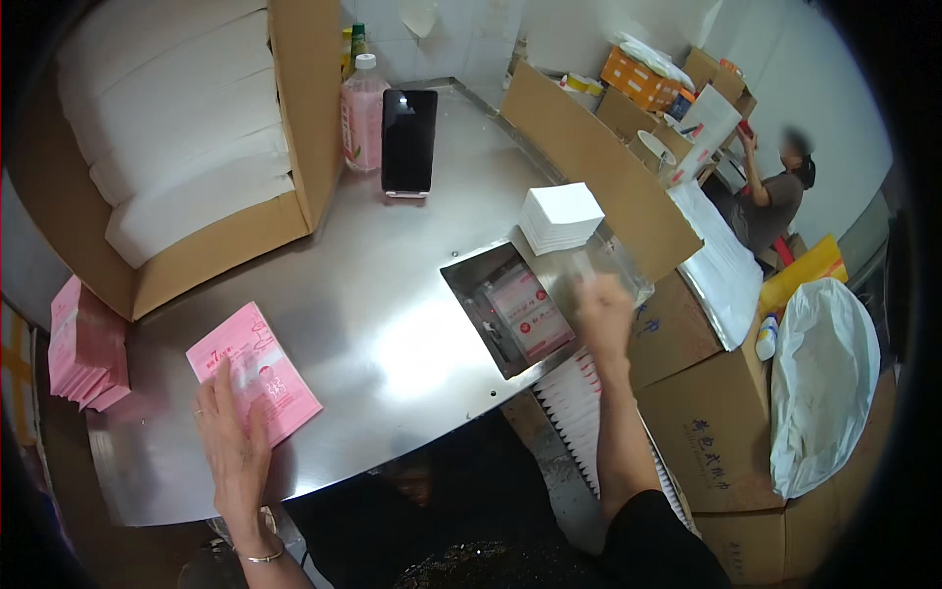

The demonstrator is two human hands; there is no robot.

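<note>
My left hand [234, 427] lies on a flat pink printed packet [257, 358] on the steel table, its fingers stretched out over the near part. A ring and a bracelet show on that hand and wrist. On the right, my right hand [602, 312] is smeared by motion beside a rectangular opening [481, 324] in the table. A pale blur shows at its fingertips; I cannot make out what it is. Just beyond it stands a neat stack of white folded paper [561, 218]. Pink and white packets [530, 309] lie down inside the opening.
Several pink packets [86, 344] are stacked at the left edge. An open carton [221, 245] holds white paper bundles [186, 128]. A phone [409, 142] stands before a pink bottle [363, 118]. Cartons [711, 432] and a white plastic bag [826, 383] fill the right; a person [775, 191] sits beyond.
</note>
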